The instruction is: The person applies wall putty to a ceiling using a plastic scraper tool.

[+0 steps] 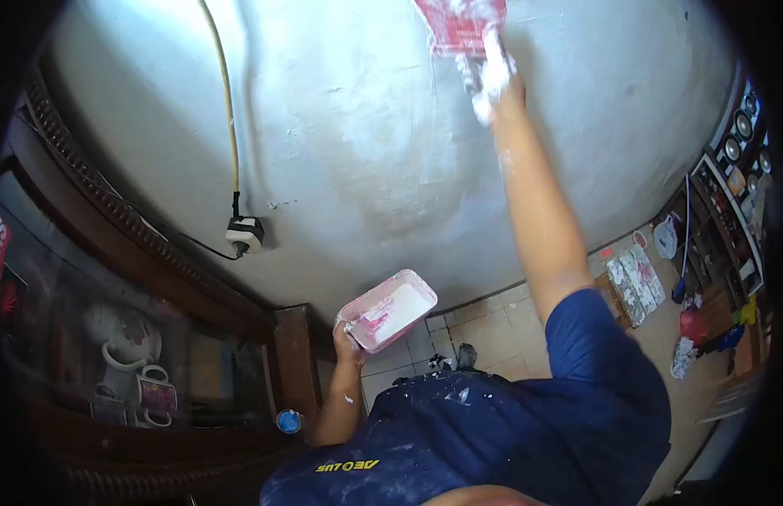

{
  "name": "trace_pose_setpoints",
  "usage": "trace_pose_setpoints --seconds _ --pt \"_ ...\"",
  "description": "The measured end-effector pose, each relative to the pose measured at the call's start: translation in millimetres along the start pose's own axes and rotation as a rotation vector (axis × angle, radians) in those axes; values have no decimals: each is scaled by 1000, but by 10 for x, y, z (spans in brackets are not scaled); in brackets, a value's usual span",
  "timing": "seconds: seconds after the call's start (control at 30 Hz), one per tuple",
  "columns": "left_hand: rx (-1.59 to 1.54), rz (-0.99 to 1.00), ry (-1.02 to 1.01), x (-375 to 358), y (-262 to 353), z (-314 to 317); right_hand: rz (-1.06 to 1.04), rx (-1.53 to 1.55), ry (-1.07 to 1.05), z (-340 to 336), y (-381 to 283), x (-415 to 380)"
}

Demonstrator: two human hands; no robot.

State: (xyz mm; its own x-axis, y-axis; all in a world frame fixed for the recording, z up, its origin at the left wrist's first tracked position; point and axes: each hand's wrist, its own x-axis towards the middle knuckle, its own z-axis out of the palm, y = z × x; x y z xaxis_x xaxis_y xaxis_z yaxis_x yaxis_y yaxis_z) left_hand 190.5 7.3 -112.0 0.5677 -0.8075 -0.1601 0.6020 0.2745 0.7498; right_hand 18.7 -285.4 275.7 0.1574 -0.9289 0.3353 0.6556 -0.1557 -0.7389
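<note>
My right hand point(494, 78), smeared with white paste, reaches high up the wall point(349, 126). It is closed on a red putty spreader point(463, 29) that lies against or close to the wall and is partly cut off by the top of the view. White paste coats part of the spreader. Lower down, my left hand point(345, 339) grips the near left end of a pink plastic tub point(366, 310). White putty point(402, 309) fills much of the tub, with pink streaks on one side.
A yellowish cable point(228, 110) runs down the wall to a socket point(244, 234). A dark wooden glass cabinet point(198, 320) with mugs stands left, beside a blue-topped can point(289, 421). Shelves point(710, 223) and a paste-smeared box point(636, 282) are at right, above the tiled floor point(488, 333).
</note>
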Motion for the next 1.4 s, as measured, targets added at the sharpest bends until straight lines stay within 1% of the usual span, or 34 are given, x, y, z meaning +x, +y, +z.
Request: trace_pose_setpoints --seconds 0.03,0.07,0.1,0.17,0.2,0.23,0.27,0.3,0.33,0.37,0.4,0.43,0.47,0.5,0.57,0.63,0.7,0.77,0.8,0.83,0.9,0.93,1.0,1.03,1.1,1.17,1.2,1.23,1.3,1.33,1.37,1.4 --pt "4 -8 4 2 -14 4 -90 -4 11 211 -84 160" --pt "-29 -13 28 5 -33 9 -52 -163 43 300 -123 394" --pt "-62 -18 53 2 -53 -8 26 -81 -80 231 -87 482" --pt "-70 -40 62 -13 -75 -27 29 -162 183 206 301 272" --pt "-74 -19 51 -32 -52 30 127 -122 178 -5 536 98" --pt "-80 2 38 -57 -44 50 255 -192 221 -272 819 -98" --pt "-98 1 38 -49 -68 -17 257 -190 261 -613 1282 -329" --pt "-106 6 42 -48 -54 -14 423 -236 298 -866 1518 -703" --pt "-119 -6 14 -68 -28 14 459 -210 287 -1275 1910 -986" --pt "-130 -17 -12 -97 2 53 507 -48 236 -1630 2203 -1311" --pt "-82 -20 2 -125 54 119 683 -33 186 -1915 2315 -1620" --pt "-86 -13 16 -74 32 108 709 71 251 -2179 2575 -1888" --pt "-44 27 43 -13 -24 53 874 204 294 -2353 2610 -2141" --pt "2 57 75 6 -64 9 975 324 157 -2345 2382 -2342" --pt "85 94 46 69 -100 13 1086 533 120 -2497 2113 -2559" --pt "127 118 23 58 -59 316 1069 308 150 -2360 1695 -2591" --pt "111 133 -33 128 -165 480 935 90 232 -2135 1444 -2527" --pt "19 45 -60 228 -346 617 918 -112 92 -2341 1449 -2430" --pt "77 120 -88 256 -428 713 845 -208 74 -2356 1423 -2445" --pt "81 94 -89 247 -475 850 795 -371 115 -2332 1421 -2466" --pt "-15 103 -98 260 -572 1110 827 -463 75 -2492 1343 -2497" --pt "40 100 -38 299 -665 1147 832 -462 83 -2607 1265 -2511" --pt "50 89 1 359 -826 1243 982 -447 -21 -2913 1059 -2543" --pt "52 86 42 384 -905 1319 1050 -515 -116 -3100 944 -2505" --pt "41 83 74 343 -1016 1540 1061 -381 250 -3254 721 -2427" --pt "48 98 108 353 -1191 1769 1117 42 527 -3321 341 -2086" --pt "47 119 91 347 -1287 1917 1100 236 102 -4061 344 -1966" --pt "40 125 100 364 -1392 2112 1050 324 153 -4177 227 -1798" --pt "94 264 21 298 -1630 2443 939 282 68 -4508 58 -1435" --pt "137 326 -32 286 -1771 2592 837 142 79 -4652 28 -1273" --pt "146 318 -20 294 -1896 2730 733 7 89 -4808 21 -1118" --pt "330 458 -76 324 -2003 2856 615 -89 159 -5021 13 -965"
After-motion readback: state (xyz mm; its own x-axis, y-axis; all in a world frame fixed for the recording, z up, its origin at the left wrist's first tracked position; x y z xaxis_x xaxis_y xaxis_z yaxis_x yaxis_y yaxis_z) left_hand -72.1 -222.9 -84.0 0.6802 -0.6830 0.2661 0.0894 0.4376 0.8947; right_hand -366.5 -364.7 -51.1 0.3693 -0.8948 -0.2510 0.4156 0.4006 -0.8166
